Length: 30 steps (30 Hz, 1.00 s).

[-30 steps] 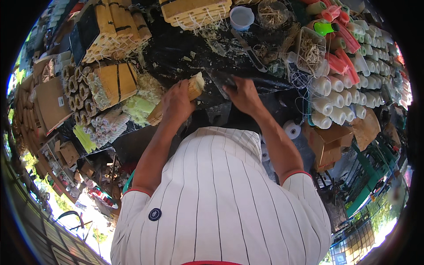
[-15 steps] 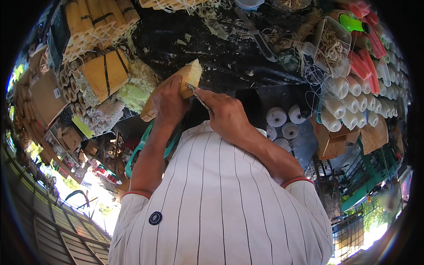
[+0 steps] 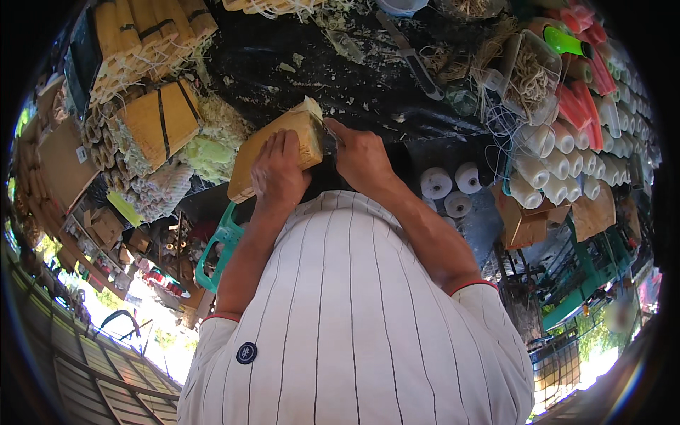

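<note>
A thick yellow block (image 3: 273, 152) stands tilted in front of me on a black-covered work surface, its far right end pale and rough. My left hand (image 3: 281, 170) lies over its near side, fingers bent across the top and gripping it. At the block's right end is my right hand (image 3: 363, 159), closed, with the index finger pointing toward that end. A thin knife blade (image 3: 327, 128) shows in part between this hand and the block; its handle is hidden in the fingers.
Another knife (image 3: 414, 65) lies on the black sheet (image 3: 283, 53) among pale scraps. Yellow strapped bundles (image 3: 159, 122) are piled at left. At right stand a clear tub of strings (image 3: 530, 81), several white rolls (image 3: 538, 166) and a cardboard box (image 3: 520, 219). White thread cones (image 3: 435, 183) sit below.
The yellow block has turned so that more of its broad face shows. My left hand has shifted across that face, and my right hand has moved slightly right and up.
</note>
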Each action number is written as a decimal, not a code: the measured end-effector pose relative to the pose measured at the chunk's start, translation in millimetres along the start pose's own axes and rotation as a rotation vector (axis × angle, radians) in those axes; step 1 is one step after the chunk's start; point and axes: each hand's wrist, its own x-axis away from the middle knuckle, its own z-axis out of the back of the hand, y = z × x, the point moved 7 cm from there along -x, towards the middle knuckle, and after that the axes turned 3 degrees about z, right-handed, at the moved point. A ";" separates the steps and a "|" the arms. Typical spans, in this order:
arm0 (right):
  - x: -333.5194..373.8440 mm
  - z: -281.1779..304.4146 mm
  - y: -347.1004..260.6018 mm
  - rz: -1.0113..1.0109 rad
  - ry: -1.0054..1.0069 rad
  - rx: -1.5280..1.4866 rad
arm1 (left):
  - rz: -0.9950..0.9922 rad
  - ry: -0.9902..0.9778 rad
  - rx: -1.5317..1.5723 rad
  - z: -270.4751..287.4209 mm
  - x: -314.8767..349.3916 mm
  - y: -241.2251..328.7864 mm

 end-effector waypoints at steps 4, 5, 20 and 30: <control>44.6 8.5 -23.2 0.240 0.116 -0.012 | 0.049 -0.026 0.039 -0.2 -1.0 -1.9; 52.4 5.4 -26.8 0.198 0.068 0.029 | 0.052 -0.016 0.035 1.0 -2.5 -2.0; 36.1 -7.1 -26.8 0.226 0.137 0.142 | 0.094 -0.032 0.012 -0.8 -7.0 -4.8; 21.0 -14.1 -14.5 0.167 0.167 0.044 | 0.095 -0.027 0.014 -2.2 -9.6 -2.2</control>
